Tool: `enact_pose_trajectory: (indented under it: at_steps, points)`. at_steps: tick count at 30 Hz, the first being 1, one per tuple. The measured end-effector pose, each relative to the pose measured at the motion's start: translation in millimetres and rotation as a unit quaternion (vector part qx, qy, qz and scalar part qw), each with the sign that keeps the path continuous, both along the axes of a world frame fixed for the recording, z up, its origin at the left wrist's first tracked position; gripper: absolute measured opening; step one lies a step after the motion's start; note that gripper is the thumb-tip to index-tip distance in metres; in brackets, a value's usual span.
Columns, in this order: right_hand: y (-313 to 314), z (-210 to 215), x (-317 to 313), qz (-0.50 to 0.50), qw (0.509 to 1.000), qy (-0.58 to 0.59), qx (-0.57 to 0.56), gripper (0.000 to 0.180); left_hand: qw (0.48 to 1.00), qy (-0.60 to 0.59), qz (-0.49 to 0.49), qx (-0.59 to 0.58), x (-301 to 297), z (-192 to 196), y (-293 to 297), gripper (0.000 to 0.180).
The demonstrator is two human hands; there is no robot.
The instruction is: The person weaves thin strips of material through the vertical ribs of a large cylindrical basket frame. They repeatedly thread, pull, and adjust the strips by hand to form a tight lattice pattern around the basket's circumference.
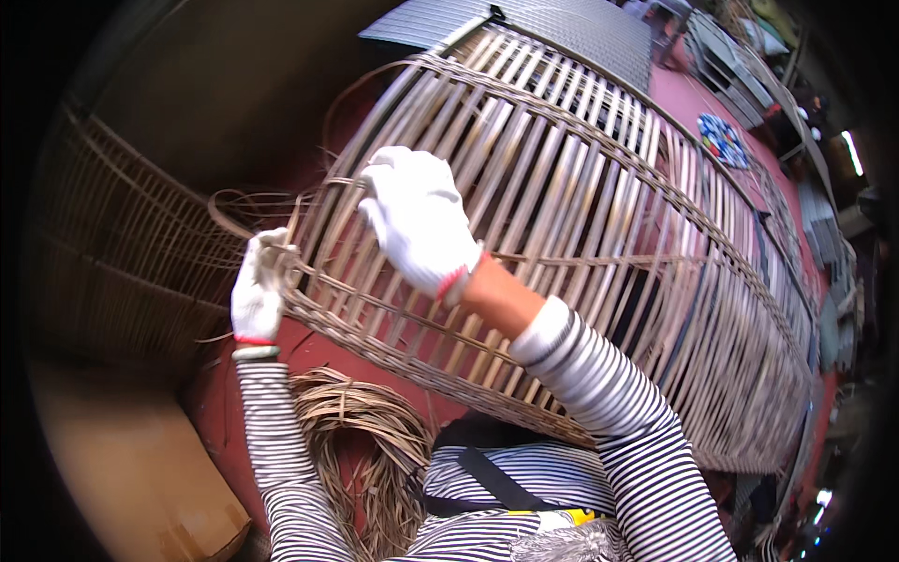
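A large woven cane panel (552, 187) of close-set slats, bound by plaited cross bands, lies before me. At its left edge my left hand (258, 292), in a white glove with a red-trimmed cuff, pinches a cane strip (293, 220) beside the corner. My right hand (417, 220), gloved alike, is closed in a fist over the panel's left part. A thin strip meets its fingers at the panel's side rail; the rest of that grip is hidden inside the glove. A loose strip curls just beyond my left hand.
A thick coil of cane strips (361, 412) lies on the red floor below the panel. A cardboard box (140, 468) stands at lower left. Another woven panel (140, 215) leans at the left. A grey corrugated sheet (562, 37) lies beyond the far edge; patterned cloth (723, 140) is at right.
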State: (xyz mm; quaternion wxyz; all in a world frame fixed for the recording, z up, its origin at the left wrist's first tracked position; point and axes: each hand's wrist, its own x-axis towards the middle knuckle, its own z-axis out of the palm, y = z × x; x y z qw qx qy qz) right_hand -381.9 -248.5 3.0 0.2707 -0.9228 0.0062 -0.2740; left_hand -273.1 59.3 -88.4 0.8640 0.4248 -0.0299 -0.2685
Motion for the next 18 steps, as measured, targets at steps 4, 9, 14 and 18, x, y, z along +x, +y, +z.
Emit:
enact_pose_trajectory:
  at_steps: [4,9,14,18]
  points:
    - [-18,24,-140,-0.009,0.999,-0.021,-0.035,0.044,0.978,-0.148,0.064,0.135,0,-10,3,0.035]
    - [-15,38,-277,-0.046,0.965,0.255,0.024,0.088,0.952,-0.174,0.106,0.228,33,-33,4,0.030]
    - [7,-3,-271,-0.073,0.965,0.245,-0.067,0.075,0.978,-0.005,0.123,0.168,90,-60,38,0.029]
    - [3,-16,-280,-0.011,0.986,0.158,-0.053,0.052,0.973,-0.034,0.089,0.212,134,-90,77,0.031]
